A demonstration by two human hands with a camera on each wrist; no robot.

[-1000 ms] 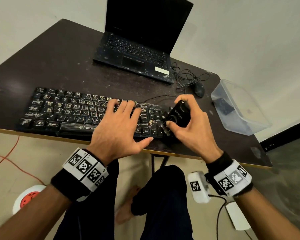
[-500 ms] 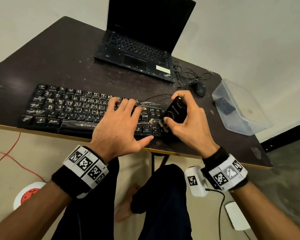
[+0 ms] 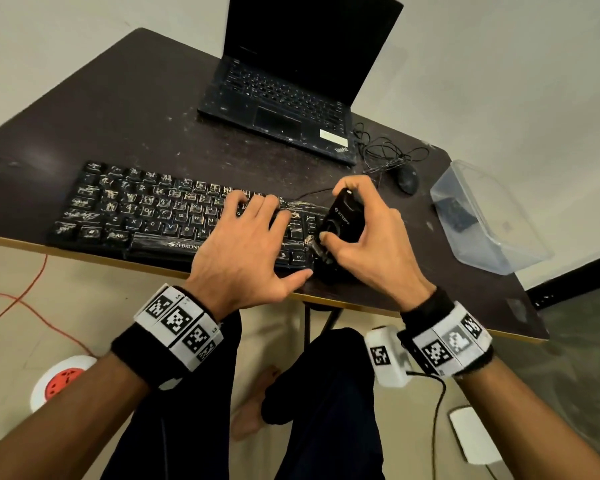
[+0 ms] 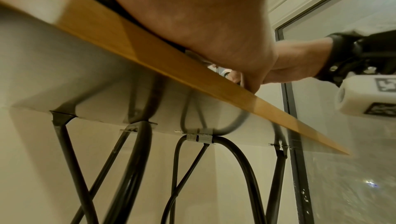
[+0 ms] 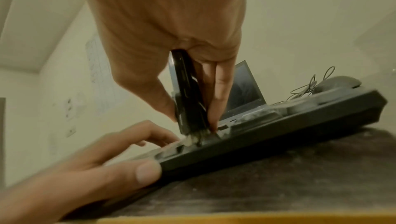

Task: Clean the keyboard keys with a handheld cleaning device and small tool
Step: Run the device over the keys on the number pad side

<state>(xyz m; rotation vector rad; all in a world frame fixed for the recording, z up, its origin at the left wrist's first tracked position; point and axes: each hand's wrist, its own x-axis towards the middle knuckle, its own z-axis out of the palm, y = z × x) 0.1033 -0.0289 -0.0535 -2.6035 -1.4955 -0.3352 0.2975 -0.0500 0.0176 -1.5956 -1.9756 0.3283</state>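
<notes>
A black keyboard (image 3: 139,216) smeared with white dust lies along the table's near edge. My left hand (image 3: 246,244) lies flat on its right half, fingers spread over the keys and thumb at the front edge (image 5: 147,171). My right hand (image 3: 371,237) grips a black handheld cleaning device (image 3: 342,220), thumb on its side and fingers round the back. In the right wrist view the device (image 5: 188,95) stands nearly upright with its brush end (image 5: 198,137) down on the keys near the keyboard's right end. The left wrist view shows only my palm (image 4: 193,16) over the table edge.
An open black laptop (image 3: 291,98) stands at the back of the dark table (image 3: 136,109). A mouse (image 3: 406,179) with a tangled cable lies right of it. A clear plastic tub (image 3: 482,220) sits at the table's right end. My knees are under the table edge.
The right hand and the device have shifted slightly left along the keyboard's right end. The left hand has stayed flat on the keys.
</notes>
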